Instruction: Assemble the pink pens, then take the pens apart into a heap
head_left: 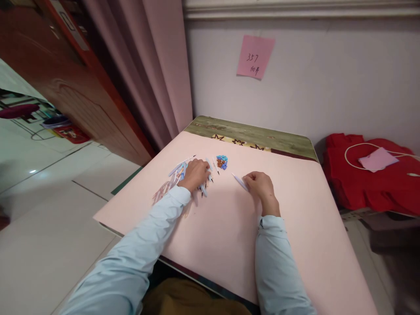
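Note:
My left hand point(196, 174) rests curled on a loose heap of pale blue and pink pen parts point(173, 178) at the left of a pink table cover point(229, 227); what its fingers grip is hidden. My right hand point(260, 185) is closed around a pale blue pen barrel point(239, 181) that points up and to the left. A small cluster of blue and brown caps point(222, 161) lies just beyond and between the two hands. Thin pen refills point(215, 165) lie beside the cluster.
The table's green wooden far edge point(256, 133) meets a white wall with a pink sticky note point(255, 57). A pink curtain point(154, 74) hangs at the left. A red cloth point(370, 179) with a white cable and pink paper lies at the right.

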The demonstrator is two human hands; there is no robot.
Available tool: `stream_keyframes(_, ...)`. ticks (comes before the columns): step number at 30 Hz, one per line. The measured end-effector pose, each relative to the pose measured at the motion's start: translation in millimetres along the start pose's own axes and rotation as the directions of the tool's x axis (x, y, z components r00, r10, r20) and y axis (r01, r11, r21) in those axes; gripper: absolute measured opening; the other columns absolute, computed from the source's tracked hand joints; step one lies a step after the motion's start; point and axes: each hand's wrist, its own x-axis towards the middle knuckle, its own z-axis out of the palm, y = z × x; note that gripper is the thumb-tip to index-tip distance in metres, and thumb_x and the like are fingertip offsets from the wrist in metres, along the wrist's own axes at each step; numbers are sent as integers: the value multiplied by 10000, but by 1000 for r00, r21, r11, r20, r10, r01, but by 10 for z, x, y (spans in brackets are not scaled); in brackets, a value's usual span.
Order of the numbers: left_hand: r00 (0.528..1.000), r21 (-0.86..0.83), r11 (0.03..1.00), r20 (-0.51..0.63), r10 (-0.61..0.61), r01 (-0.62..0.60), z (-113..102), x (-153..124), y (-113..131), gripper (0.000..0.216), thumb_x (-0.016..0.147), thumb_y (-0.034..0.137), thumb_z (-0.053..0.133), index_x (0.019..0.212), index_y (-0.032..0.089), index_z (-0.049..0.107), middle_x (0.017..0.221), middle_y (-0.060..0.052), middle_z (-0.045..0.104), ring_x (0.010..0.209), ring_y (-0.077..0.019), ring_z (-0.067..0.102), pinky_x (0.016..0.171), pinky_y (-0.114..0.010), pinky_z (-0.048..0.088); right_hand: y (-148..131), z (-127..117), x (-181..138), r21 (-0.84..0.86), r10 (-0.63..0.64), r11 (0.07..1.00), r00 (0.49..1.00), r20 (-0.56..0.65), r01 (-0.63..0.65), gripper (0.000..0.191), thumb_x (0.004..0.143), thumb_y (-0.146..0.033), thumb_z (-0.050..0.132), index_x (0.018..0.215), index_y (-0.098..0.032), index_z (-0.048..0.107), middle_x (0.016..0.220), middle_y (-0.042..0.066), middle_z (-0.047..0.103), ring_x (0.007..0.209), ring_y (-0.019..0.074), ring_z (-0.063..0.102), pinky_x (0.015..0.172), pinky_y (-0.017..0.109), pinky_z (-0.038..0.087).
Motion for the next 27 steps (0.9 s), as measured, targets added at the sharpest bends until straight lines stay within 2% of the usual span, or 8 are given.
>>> stream_keyframes(3,1000,-30,999,-20,10,-11,50,-26,69,241,812,212,594,984,200,763,1017,-118,727,1056,-283,618,964,-373,423,34,-22,3,-43,0,999,1000,-21,-1,235,800,-370,566,703,-218,717,721,35,712,654,164,589,581,261,350)
stream_keyframes(5,1000,-137,991,-20,-5,3,59,-26,70,251,813,198,587,993,201,762,997,-95,742,1007,-259,642,934,-346,441,45,-27,1,-60,-1,998,1000,-23,0,246,803,-371,557,692,-216,713,720,39,711,641,163,578,582,263,348)
stream_keyframes(8,993,-345,934,-30,-111,94,3,-45,-15,256,816,193,582,1002,205,757,927,-51,756,898,-216,669,845,-297,470,39,-26,-9,-57,-13,998,1000,-16,12,243,799,-366,560,682,-214,709,718,40,711,638,162,577,586,263,353)
stream_keyframes(10,972,-399,902,-86,-218,167,-75,-98,-112,246,819,186,569,974,205,758,906,-42,757,881,-211,669,821,-291,470,18,-27,-13,-47,-21,999,1000,-20,20,234,794,-359,566,689,-213,715,715,40,712,641,164,584,583,263,353)
stream_keyframes(15,892,-276,912,-257,-373,302,-225,-395,-274,262,842,178,520,935,229,760,958,-60,745,971,-263,631,861,-365,439,-141,27,-7,-18,-46,999,994,-99,45,224,816,-354,568,784,-227,750,756,39,729,720,187,620,610,267,369)
stream_keyframes(20,932,-65,966,-254,-260,252,-119,-717,-120,291,882,195,479,977,241,750,1044,-110,700,1061,-324,554,883,-453,387,-497,341,-99,104,-225,967,972,-66,231,183,837,-287,582,896,-227,744,859,29,749,798,186,652,721,264,426)
stream_keyframes(23,944,-22,973,-238,-230,232,-23,-816,3,238,889,255,516,989,225,730,1063,-134,674,1078,-333,527,894,-465,373,-707,589,-222,140,-326,935,945,-31,327,202,842,-254,597,993,-216,725,887,30,742,811,185,650,768,269,439)
stream_keyframes(27,954,-10,977,-213,-211,214,86,-847,97,236,906,268,507,960,227,733,1046,-139,660,1089,-334,512,899,-458,370,-846,803,-342,139,-411,906,909,64,400,168,827,-230,633,972,-229,717,900,21,722,775,170,632,756,266,440)
